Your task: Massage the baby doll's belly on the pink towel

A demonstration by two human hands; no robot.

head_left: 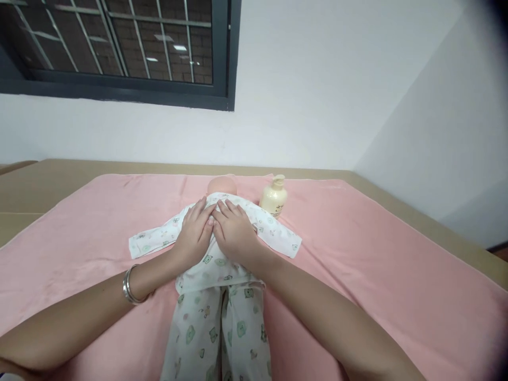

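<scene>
A baby doll (222,185) lies on a pink cloth (357,254), its bare head toward the wall. It wears a white long-sleeved top (226,268) and matching trousers (242,328), both printed with small green and brown figures. Flat on the upper part of the top rests my left hand (194,231), fingers stretched out. My right hand (235,233) lies beside it, also flat, and the two touch near the thumbs and index fingers. Neither hand grips anything. Whatever part of the top is under my palms is hidden.
A cream pump bottle (273,197) stands right of the doll's head, close to its sleeve. The cloth covers a tan tabletop (71,177) that meets a white wall (297,106). A dark-framed barred window (130,90) is at upper left.
</scene>
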